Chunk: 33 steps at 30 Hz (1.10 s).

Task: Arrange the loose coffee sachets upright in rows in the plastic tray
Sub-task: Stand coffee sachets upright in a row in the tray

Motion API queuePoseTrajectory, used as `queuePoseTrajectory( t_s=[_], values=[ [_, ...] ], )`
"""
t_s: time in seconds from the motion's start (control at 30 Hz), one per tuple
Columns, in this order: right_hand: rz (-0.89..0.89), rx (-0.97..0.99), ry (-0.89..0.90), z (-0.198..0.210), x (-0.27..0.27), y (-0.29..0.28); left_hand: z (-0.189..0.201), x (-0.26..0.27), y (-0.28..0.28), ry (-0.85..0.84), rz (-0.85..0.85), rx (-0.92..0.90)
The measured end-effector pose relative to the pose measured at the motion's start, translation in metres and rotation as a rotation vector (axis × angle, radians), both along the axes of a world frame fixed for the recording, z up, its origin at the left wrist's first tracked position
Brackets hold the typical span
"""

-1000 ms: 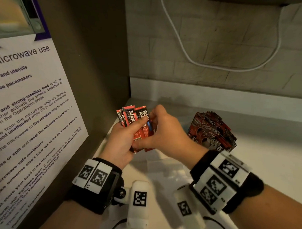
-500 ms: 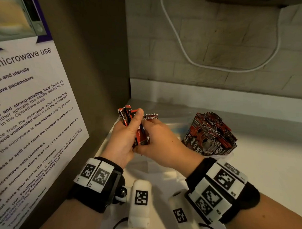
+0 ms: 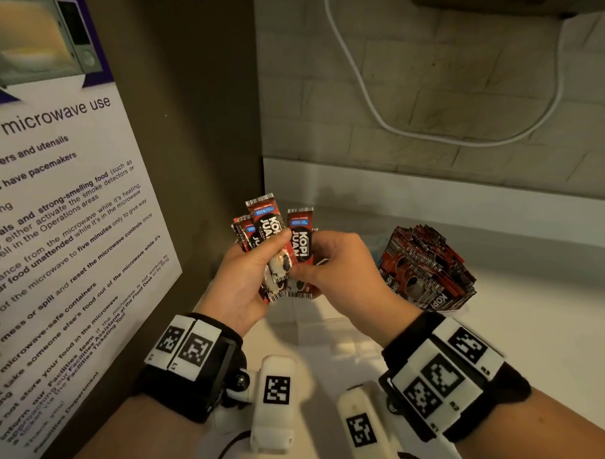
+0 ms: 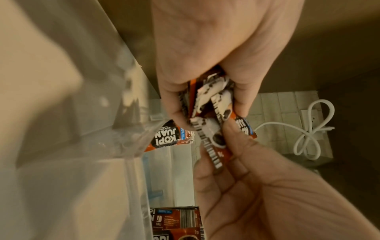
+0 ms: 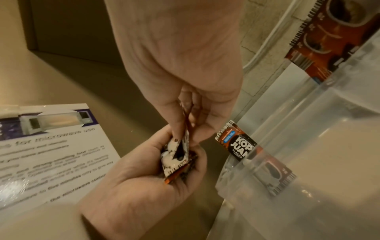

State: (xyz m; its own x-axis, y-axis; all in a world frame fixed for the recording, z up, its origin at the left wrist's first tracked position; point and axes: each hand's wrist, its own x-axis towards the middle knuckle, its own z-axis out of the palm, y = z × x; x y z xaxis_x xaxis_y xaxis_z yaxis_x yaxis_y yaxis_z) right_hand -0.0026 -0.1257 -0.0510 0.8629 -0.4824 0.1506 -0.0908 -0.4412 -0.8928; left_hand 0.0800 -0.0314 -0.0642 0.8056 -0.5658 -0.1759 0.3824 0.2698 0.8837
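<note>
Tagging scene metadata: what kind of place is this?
Probably a shared office pantry: a facilities notice on microwave use, a white counter against a tiled wall, and Kopi Juan coffee sachets in stock.

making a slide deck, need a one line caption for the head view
Left hand holds a fan of Kopi Juan sachets as the right hand pinches one, beside sachets packed in the clear tray.

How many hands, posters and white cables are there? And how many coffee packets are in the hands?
Hands: 2 (left hand, right hand)
Microwave poster: 1
White cable: 1
Coffee sachets held: at least 3, more may be hidden behind
Total: at least 7
</note>
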Motion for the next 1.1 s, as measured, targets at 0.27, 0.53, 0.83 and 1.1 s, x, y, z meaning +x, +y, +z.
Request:
queuePoseTrajectory(
  t_s=[0.27,0.53,0.83,1.1],
  values=[
    [-0.15,0.31,0.003,-0.004,-0.004,-0.026,-0.004,0.013,0.012,0.067,0.088,-0.002],
    [-0.269,0.101,0.352,-0.025,0.013,-0.039,-0.013,0.011,0.012,0.078,0.026,0.141],
    [-0.292,-0.163,0.429,-0.034,0.037,-0.041,-0.004,0.003,0.005,0.058,-0.062,0.1],
    [-0.261,-0.254,0.442,-0.044,0.041,-0.034,0.002,-0.001,0.0,0.026,-0.146,0.051]
  ],
)
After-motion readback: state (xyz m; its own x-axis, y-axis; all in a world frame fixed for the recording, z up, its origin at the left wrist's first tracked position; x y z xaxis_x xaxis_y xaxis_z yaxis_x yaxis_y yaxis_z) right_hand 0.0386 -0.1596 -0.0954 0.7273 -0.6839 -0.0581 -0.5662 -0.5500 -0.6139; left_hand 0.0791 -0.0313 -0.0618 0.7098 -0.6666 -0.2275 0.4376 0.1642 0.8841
